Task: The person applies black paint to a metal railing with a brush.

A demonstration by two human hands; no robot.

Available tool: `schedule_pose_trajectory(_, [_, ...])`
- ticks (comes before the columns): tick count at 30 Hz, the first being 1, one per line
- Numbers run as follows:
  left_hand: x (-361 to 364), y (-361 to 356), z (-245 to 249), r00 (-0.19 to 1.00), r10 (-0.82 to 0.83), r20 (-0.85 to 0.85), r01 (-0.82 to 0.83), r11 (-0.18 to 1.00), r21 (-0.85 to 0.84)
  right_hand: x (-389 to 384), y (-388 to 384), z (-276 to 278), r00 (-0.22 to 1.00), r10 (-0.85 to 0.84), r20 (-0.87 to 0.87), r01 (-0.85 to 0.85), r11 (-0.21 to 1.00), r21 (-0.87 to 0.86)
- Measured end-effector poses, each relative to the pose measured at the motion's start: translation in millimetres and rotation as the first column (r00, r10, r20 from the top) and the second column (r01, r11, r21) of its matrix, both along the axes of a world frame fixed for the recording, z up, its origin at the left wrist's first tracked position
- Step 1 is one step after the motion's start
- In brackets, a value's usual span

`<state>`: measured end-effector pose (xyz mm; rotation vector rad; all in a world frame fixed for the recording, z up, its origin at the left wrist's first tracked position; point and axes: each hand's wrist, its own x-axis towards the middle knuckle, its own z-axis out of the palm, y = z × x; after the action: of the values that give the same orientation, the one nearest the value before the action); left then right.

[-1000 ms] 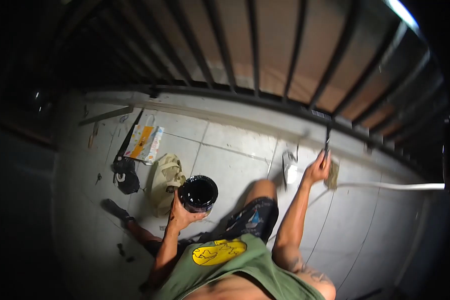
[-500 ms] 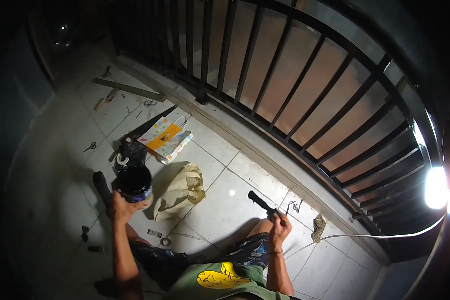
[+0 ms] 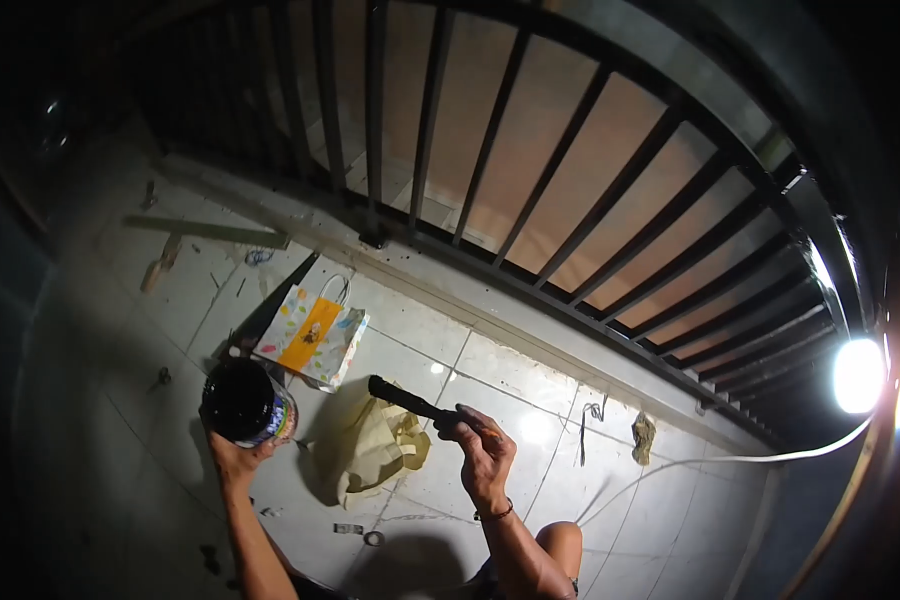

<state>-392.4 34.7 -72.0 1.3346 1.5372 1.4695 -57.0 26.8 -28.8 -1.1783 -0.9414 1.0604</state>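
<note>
My left hand (image 3: 235, 462) is wrapped round the lower side of an open paint can (image 3: 278, 418), whose inside looks dark and glossy. In my right hand (image 3: 486, 456) is a paintbrush (image 3: 408, 400), its black bristle end pointing left toward the can but apart from it. Beneath the brush, a cream cloth bag (image 3: 365, 450) stands crumpled on the tiles. A patterned paper gift bag (image 3: 315, 335) with an orange band lies just beyond the can.
A black metal railing (image 3: 560, 300) runs across the far side above a low ledge. At right, a bright lamp (image 3: 858, 375) hangs with a white cable (image 3: 730, 458). A roll of tape (image 3: 373, 538), a wooden strip (image 3: 205, 232) and a crumpled rag (image 3: 643, 438) lie on the floor.
My right hand has brought the brush up and left, nearer the can. The can sits slightly lower and further left in view, and the whole view has shifted.
</note>
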Motion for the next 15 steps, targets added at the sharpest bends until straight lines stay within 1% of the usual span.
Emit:
schedule_pose_trajectory(1, [7, 3, 15, 0.997, -0.015, 0.077, 0.015, 1.000, 0.003, -6, 1, 20, 0.998, -0.024, -0.054, 0.023, 1.000, -0.013])
schedule_pose_trajectory(2, [2, 4, 23, 0.998, -0.061, -0.010, 0.061, 0.998, -0.008, -7, 4, 42, 0.997, -0.036, -0.073, 0.036, 0.999, -0.001])
schedule_pose_trajectory(4, [9, 12, 58, 0.985, -0.142, 0.101, 0.141, 0.990, 0.014, -4, 12, 101, 0.994, -0.042, -0.100, 0.046, 0.998, 0.040])
schedule_pose_trajectory(5, [12, 13, 81, 0.989, -0.075, -0.124, 0.071, 0.997, -0.035, 2, 13, 136, 0.997, -0.017, -0.076, 0.021, 0.999, 0.047])
schedule_pose_trajectory(6, [12, 14, 93, 0.985, -0.090, -0.148, 0.075, 0.992, -0.101, 0, 14, 176, 0.999, -0.003, -0.046, 0.009, 0.992, 0.126])
schedule_pose_trajectory(8, [-5, 9, 96, 0.952, -0.249, -0.178, 0.214, 0.957, -0.195, 0, 12, 247, 0.992, 0.059, 0.112, -0.087, 0.959, 0.270])
schedule_pose_trajectory(9, [5, 9, 139, 0.941, -0.323, -0.098, 0.311, 0.943, -0.121, -5, 6, 280, 0.984, 0.089, 0.153, -0.124, 0.963, 0.241])
schedule_pose_trajectory(10, [28, 18, 182, 0.922, -0.386, -0.024, 0.385, 0.923, -0.017, -13, 3, 304, 0.971, 0.083, 0.224, -0.157, 0.930, 0.334])
schedule_pose_trajectory(11, [33, 16, 204, 0.914, -0.399, -0.070, 0.403, 0.914, 0.056, -21, -5, 328, 0.929, 0.058, 0.366, -0.170, 0.945, 0.280])
schedule_pose_trajectory(12, [29, 18, 211, 0.888, -0.401, -0.226, 0.429, 0.899, 0.087, -29, -17, 349, 0.867, 0.040, 0.497, -0.168, 0.962, 0.215])
schedule_pose_trajectory(13, [26, 17, 226, 0.831, -0.405, -0.382, 0.465, 0.882, 0.077, -40, -25, 368, 0.871, 0.033, 0.490, -0.156, 0.965, 0.211])
schedule_pose_trajectory(14, [31, 17, 246, 0.748, -0.401, -0.528, 0.504, 0.862, 0.060, -47, -30, 387, 0.864, 0.032, 0.503, -0.130, 0.978, 0.162])
schedule_pose_trajectory(15, [31, 19, 260, 0.729, -0.421, -0.540, 0.532, 0.845, 0.058, -56, -35, 404, 0.856, 0.028, 0.516, -0.100, 0.989, 0.113])
